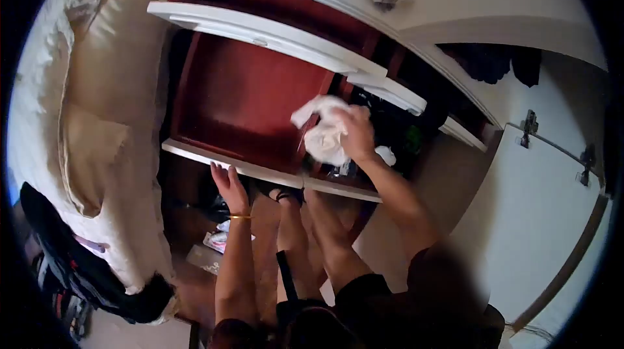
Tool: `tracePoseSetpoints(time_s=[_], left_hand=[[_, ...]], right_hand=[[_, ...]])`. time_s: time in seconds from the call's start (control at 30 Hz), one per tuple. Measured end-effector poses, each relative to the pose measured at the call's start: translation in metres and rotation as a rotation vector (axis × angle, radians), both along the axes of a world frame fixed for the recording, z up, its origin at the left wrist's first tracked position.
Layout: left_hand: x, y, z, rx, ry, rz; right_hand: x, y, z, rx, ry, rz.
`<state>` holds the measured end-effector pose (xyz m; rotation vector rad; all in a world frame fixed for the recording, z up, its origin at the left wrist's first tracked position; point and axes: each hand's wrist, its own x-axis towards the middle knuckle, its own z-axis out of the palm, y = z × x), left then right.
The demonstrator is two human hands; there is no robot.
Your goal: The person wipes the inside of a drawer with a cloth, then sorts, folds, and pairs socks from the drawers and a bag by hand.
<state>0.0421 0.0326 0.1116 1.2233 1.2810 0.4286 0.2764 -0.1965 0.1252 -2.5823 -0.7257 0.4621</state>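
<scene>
A crumpled white cloth [327, 141] is in the grip of my right hand [357, 135], above the right end of a pulled-out drawer. Its exact kind does not show, and cloth and hand are slightly blurred. Beneath them, a dark compartment [367, 105] holds small items that I cannot make out, a green one among them. To the left lies the drawer's bare red-brown bottom [250, 95]. My left hand [229, 187] has its fingers stretched out at the drawer's white front edge [208, 156]; whether it touches the edge is unclear.
Another drawer [260, 38] stands partly out above this one. A cream-covered bed [110, 154] borders the left side, with dark clothes [84, 271] on it. Packets [218, 242] lie on the floor by my feet. A white hinged door panel [533, 219] stands at right.
</scene>
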Motion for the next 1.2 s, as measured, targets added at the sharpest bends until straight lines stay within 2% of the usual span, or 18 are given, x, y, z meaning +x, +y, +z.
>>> tracePoseSetpoints(time_s=[0.03,0.13,0.17,0.23,0.27,0.33,0.43,0.5,0.57,0.6,0.73,0.8,0.87,0.93,0.97,1.07,1.17,1.2], left_hand=[[0.031,0.006,0.032,0.233,0.043,-0.222],[0.145,0.018,0.109,0.769,-0.052,-0.673],[0.182,0.019,0.137,0.835,-0.101,-0.782],[0.232,0.014,0.143,1.136,0.039,-0.950],[0.252,0.012,0.142,1.246,0.149,-0.970],[0.260,0.016,0.133,1.288,0.215,-0.991],[0.259,0.012,0.131,1.278,0.310,-1.015],[0.237,0.005,0.135,1.158,0.387,-1.036],[0.194,0.003,0.126,1.194,0.295,-0.974],[0.174,0.000,0.128,1.120,0.268,-0.967],[0.108,-0.012,0.140,0.904,0.184,-0.914],[0.082,-0.018,0.141,0.929,0.192,-0.841],[0.058,-0.022,0.137,0.971,0.267,-0.785],[0.037,-0.027,0.138,0.955,0.386,-0.784],[0.028,-0.030,0.134,1.025,0.339,-0.720],[0.006,-0.033,0.135,0.972,0.476,-0.674],[-0.017,-0.041,0.127,0.990,0.491,-0.662],[-0.020,-0.042,0.129,0.970,0.500,-0.664]], right_hand=[[0.011,0.008,0.020,0.022,-0.073,-0.162],[0.015,0.006,0.066,0.163,0.107,-0.150],[0.012,0.004,0.085,0.197,0.198,-0.099],[-0.002,-0.009,0.106,0.280,0.231,-0.036],[-0.009,-0.016,0.117,0.371,0.322,-0.102],[-0.021,-0.030,0.140,0.553,0.501,-0.236],[-0.034,-0.053,0.189,0.608,0.583,-0.362],[-0.037,-0.066,0.225,0.597,0.573,-0.359],[-0.045,-0.096,0.240,0.610,0.541,-0.387],[-0.053,-0.120,0.243,0.620,0.515,-0.420],[-0.045,-0.113,0.251,0.707,0.296,-0.220],[-0.042,-0.092,0.259,0.582,0.272,-0.119],[-0.050,-0.050,0.251,0.454,0.230,0.000],[-0.061,-0.008,0.224,0.445,0.147,0.184],[-0.064,0.006,0.209,0.422,0.150,0.266],[-0.073,0.026,0.156,0.248,0.138,0.498],[-0.036,0.055,0.139,0.160,0.139,0.481],[-0.017,0.063,0.137,0.051,0.026,0.506]])
